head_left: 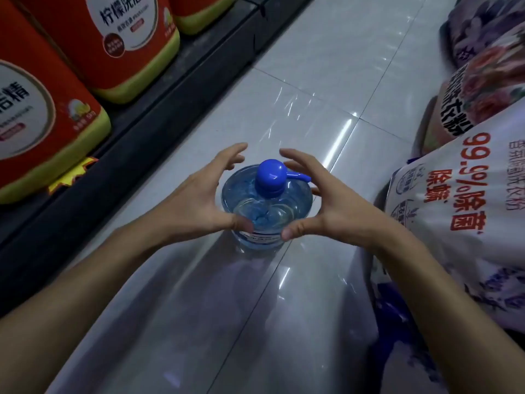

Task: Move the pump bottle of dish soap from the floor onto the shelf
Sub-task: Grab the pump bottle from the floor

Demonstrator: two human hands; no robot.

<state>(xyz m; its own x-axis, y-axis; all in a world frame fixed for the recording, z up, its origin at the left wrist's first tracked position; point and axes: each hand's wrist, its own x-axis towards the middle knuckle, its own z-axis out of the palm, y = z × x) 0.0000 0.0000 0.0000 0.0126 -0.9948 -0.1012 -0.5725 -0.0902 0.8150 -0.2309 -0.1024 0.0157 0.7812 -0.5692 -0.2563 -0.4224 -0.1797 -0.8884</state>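
Head view, looking steeply down. A clear blue pump bottle [267, 206] of dish soap stands upright on the glossy tiled floor [326, 89], seen almost from directly above, with its solid blue pump head [271, 177] at the centre and the spout pointing towards the right of the frame. The left hand [199, 197] and the right hand [329, 200] flank the bottle on opposite sides, both spread with fingers curved inward. The left thumb [241, 224] and the right thumb [292, 231] lie against the near edge of the bottle's shoulder, just above a white label; the remaining fingers arch over and beside the far shoulder, and whether they touch the plastic cannot be told. The bottle still rests on the floor. At left, a dark shelf [136, 132] runs diagonally along the floor and carries large red jugs [119, 41] with yellow bases and white oval labels. At right, printed detergent sacks [460, 200] lie stacked near the bottle, the closest just beside the right wrist.
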